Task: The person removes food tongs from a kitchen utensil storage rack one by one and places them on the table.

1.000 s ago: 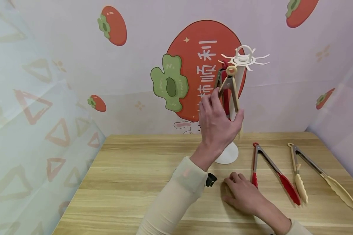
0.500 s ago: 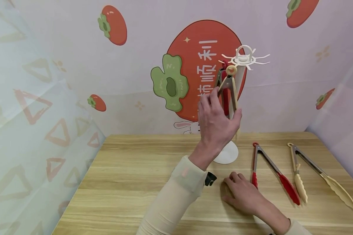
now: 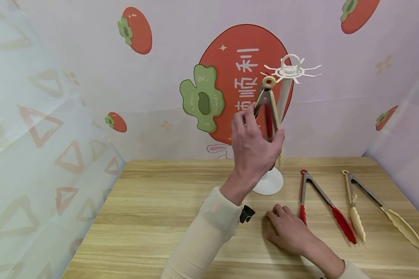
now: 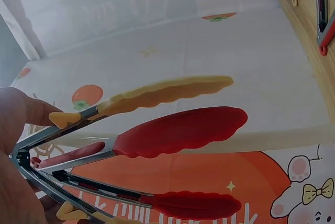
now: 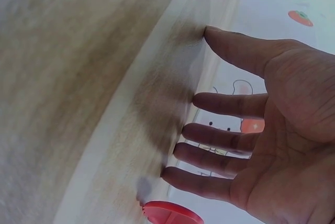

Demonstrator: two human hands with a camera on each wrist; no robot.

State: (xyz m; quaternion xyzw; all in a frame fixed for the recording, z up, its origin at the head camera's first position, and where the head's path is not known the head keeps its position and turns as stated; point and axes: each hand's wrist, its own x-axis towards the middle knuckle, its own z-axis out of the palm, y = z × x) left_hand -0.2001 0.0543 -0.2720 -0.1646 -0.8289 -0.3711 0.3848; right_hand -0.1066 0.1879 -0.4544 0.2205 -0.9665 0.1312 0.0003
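Note:
My left hand [image 3: 253,149] grips cream-tipped tongs [image 3: 274,110] by their spread arms, thumb on one side and fingers on the other. Their ring end is up, close to the left hooks of a white stand [image 3: 284,97]; I cannot tell whether it touches a hook. Just behind are red tongs [image 3: 268,122], which appear to hang from the stand. In the left wrist view, the red tongs' heads [image 4: 180,132] lie between the cream tongs' heads [image 4: 167,94]. My right hand [image 3: 290,232] rests its fingertips on the table, fingers extended and palm bare in the right wrist view.
On the table's right side lie spread red tongs [image 3: 322,201], near my right hand, and spread cream tongs [image 3: 373,201] beyond them. The stand's round white base [image 3: 270,183] sits on the wooden table [image 3: 153,217]. Behind rises a patterned cloth backdrop [image 3: 167,85].
My left hand and the cream tongs have shifted slightly left, so the ring now covers more of the red tongs' top. My right hand has stayed still.

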